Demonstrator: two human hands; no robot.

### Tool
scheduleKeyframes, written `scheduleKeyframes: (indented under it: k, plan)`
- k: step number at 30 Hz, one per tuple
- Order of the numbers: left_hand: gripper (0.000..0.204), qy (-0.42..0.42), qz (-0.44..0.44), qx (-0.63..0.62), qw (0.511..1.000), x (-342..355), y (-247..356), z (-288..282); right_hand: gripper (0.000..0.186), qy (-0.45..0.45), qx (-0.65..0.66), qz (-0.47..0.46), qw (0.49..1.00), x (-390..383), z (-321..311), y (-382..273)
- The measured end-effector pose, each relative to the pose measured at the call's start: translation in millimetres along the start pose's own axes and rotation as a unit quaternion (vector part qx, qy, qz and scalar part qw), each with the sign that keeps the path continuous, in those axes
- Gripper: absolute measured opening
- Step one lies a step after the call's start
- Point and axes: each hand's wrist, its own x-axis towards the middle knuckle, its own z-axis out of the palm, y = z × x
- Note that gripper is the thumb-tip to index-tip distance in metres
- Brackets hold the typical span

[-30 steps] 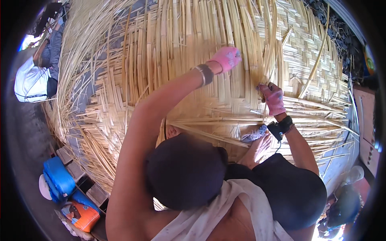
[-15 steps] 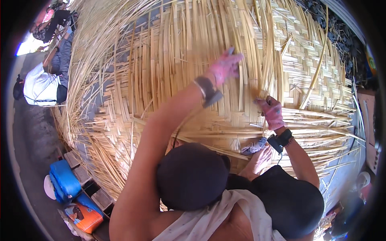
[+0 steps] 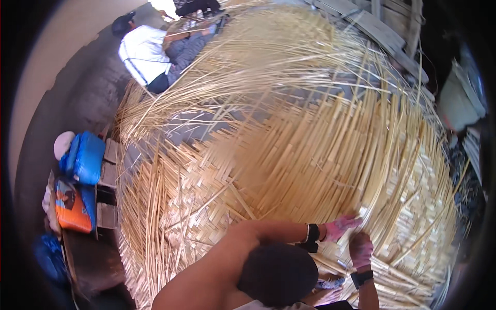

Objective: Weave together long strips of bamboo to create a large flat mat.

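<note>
A large mat of split bamboo strips (image 3: pixel 294 170) spreads in front of me, woven in a zigzag at the left and right, with long parallel strips in the middle. Both hands wear pink gloves and are close together at its near right part. My left hand (image 3: pixel 340 228) lies low over the strips with its fingers stretched toward the right. Just beside and nearer to me, my right hand (image 3: pixel 361 253) is closed in a fist; whatever it grips is hidden. Black bands with small devices circle both wrists.
A person in a white shirt (image 3: pixel 146 51) sits at the far left beside loose strips (image 3: pixel 227 98). Blue bundles (image 3: pixel 85 157) and an orange package (image 3: pixel 75 206) stand at the left by bricks (image 3: pixel 108 214). Planks (image 3: pixel 372 26) and a pale sack (image 3: pixel 460 98) are at the far right.
My view has swung left, so the mat appears farther right and lower. My left hand has come back from the mat's middle to beside my right hand, which stays closed.
</note>
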Motion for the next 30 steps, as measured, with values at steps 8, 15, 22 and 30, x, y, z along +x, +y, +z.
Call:
scheduleKeyframes:
  k: [8, 15, 22, 30]
  plan:
    - [0.047, 0.184, -0.118, -0.689, 0.691, -9.8, 2.8, -83.0, 0.009, -0.123, 0.188, 0.034, 0.974, 2.1, 4.9, 22.5]
    - [0.027, 0.074, 0.030, -0.272, 0.959, -113.5, 52.2, -112.5, 0.010, -0.206, 0.145, 0.051, 0.966, -0.7, 17.1, 34.5]
    - [0.023, 0.216, -0.124, -0.336, 0.908, -75.9, 25.9, -82.0, 0.016, -0.101, 0.134, 0.087, 0.982, -11.1, 3.0, 9.1]
    - [0.028, 0.219, -0.154, -0.250, 0.930, -129.7, -34.1, -25.7, 0.022, -0.124, -0.004, 0.016, 0.992, -40.9, -23.9, -13.8]
